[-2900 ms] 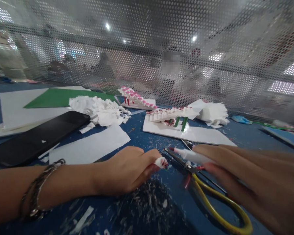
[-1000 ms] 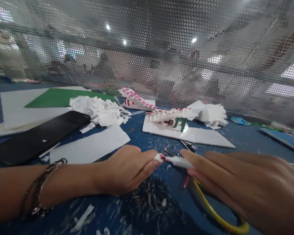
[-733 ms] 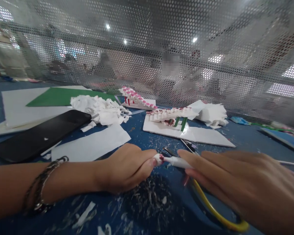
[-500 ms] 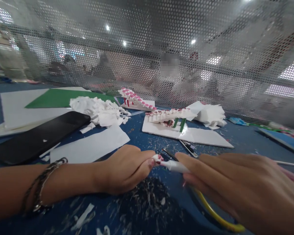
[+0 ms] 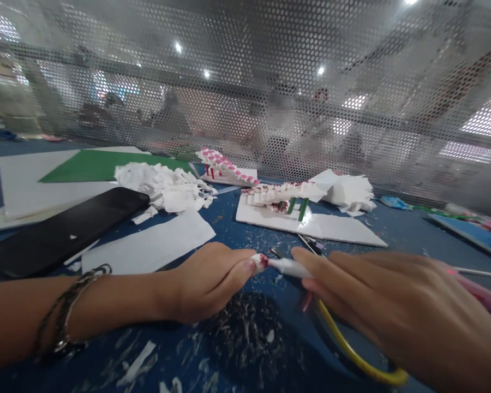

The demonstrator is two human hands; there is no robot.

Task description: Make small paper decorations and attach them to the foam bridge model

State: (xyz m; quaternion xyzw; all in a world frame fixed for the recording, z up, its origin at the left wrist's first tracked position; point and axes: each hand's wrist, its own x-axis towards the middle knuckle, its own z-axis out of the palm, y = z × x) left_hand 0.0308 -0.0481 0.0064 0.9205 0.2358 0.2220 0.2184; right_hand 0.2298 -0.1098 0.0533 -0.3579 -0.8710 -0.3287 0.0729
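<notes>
My left hand (image 5: 213,284) pinches a small white rolled piece (image 5: 261,261) with dark red marks on its end, apparently paper. In my right hand (image 5: 396,311) is a white marker (image 5: 292,268), its pinkish tip pointing left and close to the marked end; whether they touch I cannot tell. Just beyond the hands stands a white paper model (image 5: 282,191) with red-tipped folds and green supports, mounted on a white board (image 5: 339,229). A similar model with pink spots (image 5: 225,164) is behind it. Below my right hand curves a yellow band (image 5: 352,355).
Crumpled white paper scraps (image 5: 163,185) lie at left, near a black phone-like slab (image 5: 65,229), a white sheet (image 5: 151,245) and a green sheet (image 5: 106,165). More folded paper (image 5: 347,191) is at right. A perforated metal screen (image 5: 245,71) rises behind the blue table (image 5: 221,224).
The marker tip has come slightly away from the small white piece, which is turned a little so its dark red end shows more. The models stay where they were.
</notes>
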